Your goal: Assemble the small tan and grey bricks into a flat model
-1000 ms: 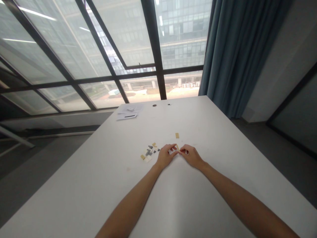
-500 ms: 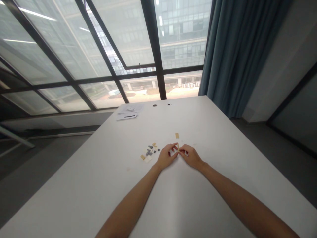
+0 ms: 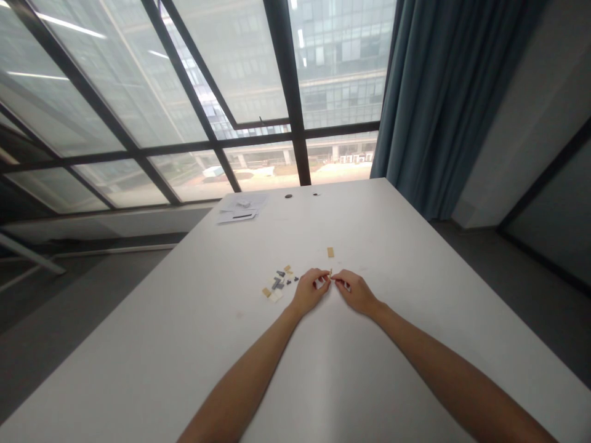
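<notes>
My left hand [image 3: 309,290] and my right hand [image 3: 354,290] meet fingertip to fingertip over the white table [image 3: 397,246]. Both pinch a small tan piece [image 3: 330,272] held between them, just above the tabletop. To the left of my left hand lies a loose cluster of small tan, grey and dark pieces [image 3: 278,283]. A single tan piece [image 3: 330,251] lies alone a little beyond my fingers.
Sheets of paper [image 3: 241,207] lie at the table's far left end, with two small dark dots [image 3: 289,196] beside them. Large windows run behind the table; a blue curtain [image 3: 438,92] hangs at the right.
The tan piece between my fingertips has turned and shows less of itself. My hands have shifted only slightly, staying together at the same spot.
</notes>
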`<state>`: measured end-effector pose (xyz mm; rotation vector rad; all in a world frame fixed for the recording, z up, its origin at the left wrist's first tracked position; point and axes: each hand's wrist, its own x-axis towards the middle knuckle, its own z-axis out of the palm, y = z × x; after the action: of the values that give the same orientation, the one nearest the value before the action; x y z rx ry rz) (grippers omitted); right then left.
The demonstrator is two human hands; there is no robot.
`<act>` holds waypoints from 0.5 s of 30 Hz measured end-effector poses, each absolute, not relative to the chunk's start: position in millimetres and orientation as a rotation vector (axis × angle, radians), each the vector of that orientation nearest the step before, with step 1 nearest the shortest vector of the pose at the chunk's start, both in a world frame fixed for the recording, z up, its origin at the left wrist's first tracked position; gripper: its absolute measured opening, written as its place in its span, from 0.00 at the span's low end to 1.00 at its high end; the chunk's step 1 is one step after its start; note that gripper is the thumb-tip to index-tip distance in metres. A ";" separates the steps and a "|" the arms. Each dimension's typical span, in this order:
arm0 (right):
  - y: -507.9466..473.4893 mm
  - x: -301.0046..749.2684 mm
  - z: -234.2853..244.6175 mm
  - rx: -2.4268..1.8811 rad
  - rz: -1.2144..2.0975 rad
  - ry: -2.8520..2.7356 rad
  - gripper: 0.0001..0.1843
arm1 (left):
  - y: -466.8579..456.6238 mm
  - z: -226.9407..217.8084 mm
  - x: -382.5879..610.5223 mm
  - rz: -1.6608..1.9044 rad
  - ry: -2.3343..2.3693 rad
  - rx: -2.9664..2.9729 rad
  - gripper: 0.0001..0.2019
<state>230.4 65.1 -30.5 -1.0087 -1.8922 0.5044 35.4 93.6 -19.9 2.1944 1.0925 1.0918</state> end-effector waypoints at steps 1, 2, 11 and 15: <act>65.3 230.4 -30.7 -1.016 0.499 -1.891 0.11 | 93.2 -19.2 35.5 1.093 1.096 2.206 0.09; 65.7 230.5 -30.7 -1.026 0.490 -1.885 0.10 | 92.7 -18.3 35.6 1.094 1.099 2.215 0.08; 68.0 231.7 -29.4 -1.025 0.445 -1.775 0.12 | 89.5 -14.3 37.7 1.088 1.147 2.280 0.04; 67.6 231.0 -28.6 -0.999 0.407 -1.788 0.06 | 89.3 -14.8 37.6 1.058 1.146 2.301 0.05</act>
<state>231.0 67.6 -28.6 -0.9989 -1.7883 0.4066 37.6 89.3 -14.8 2.3014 1.1462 1.0580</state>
